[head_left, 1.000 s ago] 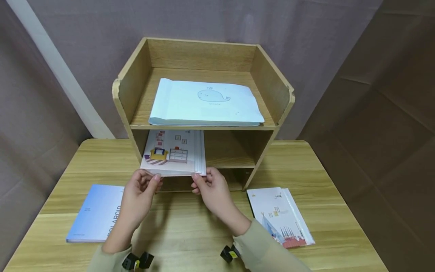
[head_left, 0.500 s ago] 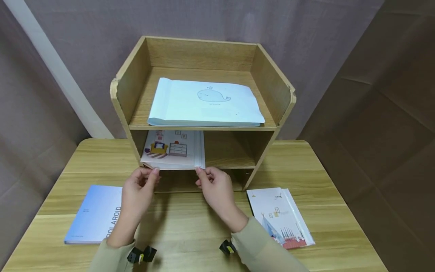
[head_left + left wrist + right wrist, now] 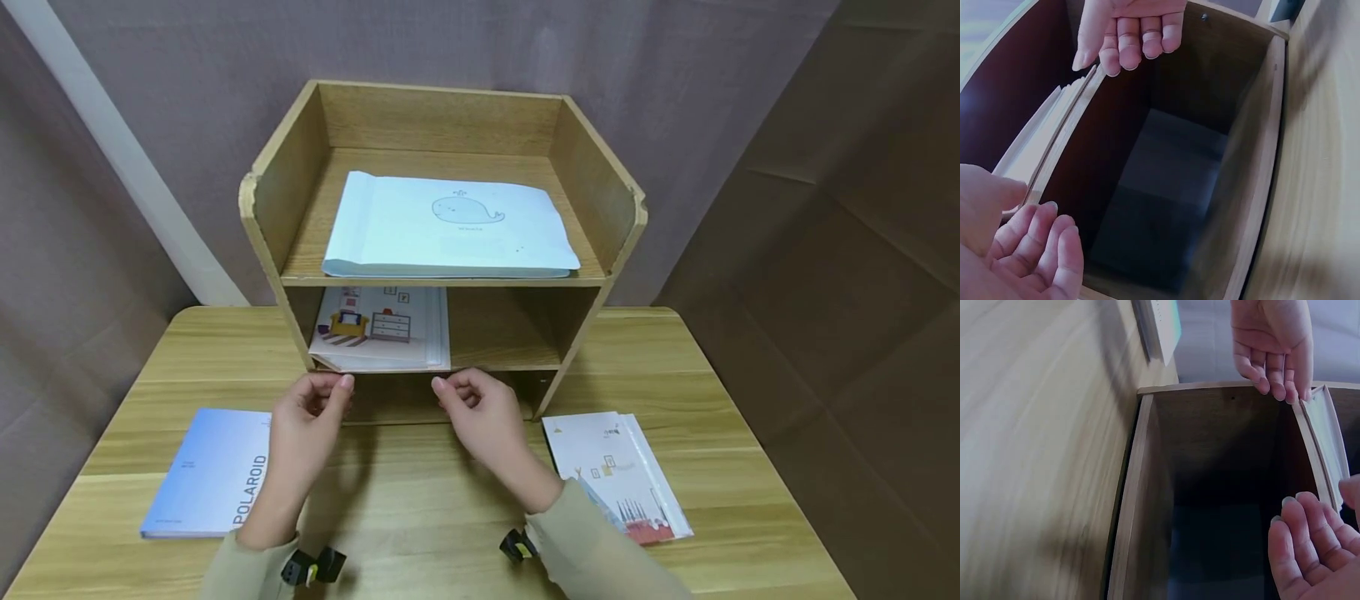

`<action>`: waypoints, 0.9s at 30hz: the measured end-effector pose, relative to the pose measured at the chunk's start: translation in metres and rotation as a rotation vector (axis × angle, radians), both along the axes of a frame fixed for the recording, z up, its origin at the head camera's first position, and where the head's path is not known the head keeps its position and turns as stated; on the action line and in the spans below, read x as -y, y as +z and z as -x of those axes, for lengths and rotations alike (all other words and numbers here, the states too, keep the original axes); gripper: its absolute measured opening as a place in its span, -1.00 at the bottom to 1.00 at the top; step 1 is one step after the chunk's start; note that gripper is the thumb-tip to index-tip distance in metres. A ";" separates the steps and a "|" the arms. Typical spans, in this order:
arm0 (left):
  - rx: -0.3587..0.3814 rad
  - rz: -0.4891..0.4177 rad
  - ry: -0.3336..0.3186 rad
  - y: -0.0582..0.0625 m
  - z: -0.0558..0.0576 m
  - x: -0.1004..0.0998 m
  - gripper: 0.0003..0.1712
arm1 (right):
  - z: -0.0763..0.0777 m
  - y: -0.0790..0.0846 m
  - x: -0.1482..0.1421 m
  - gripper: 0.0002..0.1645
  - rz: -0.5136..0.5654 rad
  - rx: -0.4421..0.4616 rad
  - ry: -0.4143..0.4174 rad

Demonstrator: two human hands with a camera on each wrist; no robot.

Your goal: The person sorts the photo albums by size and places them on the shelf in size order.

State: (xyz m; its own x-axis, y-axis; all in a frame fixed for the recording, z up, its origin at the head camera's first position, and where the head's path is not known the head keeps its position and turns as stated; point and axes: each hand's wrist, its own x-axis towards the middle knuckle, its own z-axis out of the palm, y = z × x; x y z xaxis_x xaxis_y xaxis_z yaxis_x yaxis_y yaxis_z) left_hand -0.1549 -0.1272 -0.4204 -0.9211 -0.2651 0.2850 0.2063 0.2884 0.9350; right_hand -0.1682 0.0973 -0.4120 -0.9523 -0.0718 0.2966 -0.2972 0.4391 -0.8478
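Note:
A white book [image 3: 386, 329] with a yellow armchair and a dresser on its cover lies in the left part of the wooden shelf's [image 3: 506, 329] middle compartment, its front edge about level with the board's front. My left hand [image 3: 311, 421] is at the book's front left corner, fingers loosely bent and thumb tip right at the edge. My right hand [image 3: 483, 417] hovers just before the front right corner, fingers loosely bent and holding nothing. In the left wrist view the page edges [image 3: 1035, 134] show between the two hands.
On the top board lies a pale blue book [image 3: 450, 225] with a whale drawing. A blue POLAROID book [image 3: 202, 475] lies on the table [image 3: 420, 517] at left, another white illustrated book [image 3: 607, 467] at right. Curtains [image 3: 450, 42] hang behind.
The white book has slid back into the middle compartment, from jutting past the board to about level with it. Both hands followed it slightly forward, and the right one has come off its edge.

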 end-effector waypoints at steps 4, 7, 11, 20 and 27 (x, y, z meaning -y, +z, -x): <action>0.024 -0.014 -0.045 -0.003 -0.008 -0.007 -0.77 | -0.011 -0.001 -0.015 -0.72 -0.025 0.047 0.035; 0.054 -0.060 -0.092 -0.006 -0.013 -0.014 -0.72 | -0.019 -0.003 -0.029 -0.71 -0.046 0.071 0.052; 0.090 -0.108 -0.162 -0.012 -0.018 -0.023 -0.62 | -0.028 -0.010 -0.049 -0.69 -0.071 0.071 0.059; 0.168 -0.107 -0.265 -0.023 -0.028 -0.042 -0.44 | -0.044 -0.021 -0.090 -0.66 -0.189 0.007 0.048; 0.220 -0.106 -0.299 -0.028 -0.032 -0.058 -0.38 | -0.052 -0.028 -0.118 -0.64 -0.244 -0.003 0.000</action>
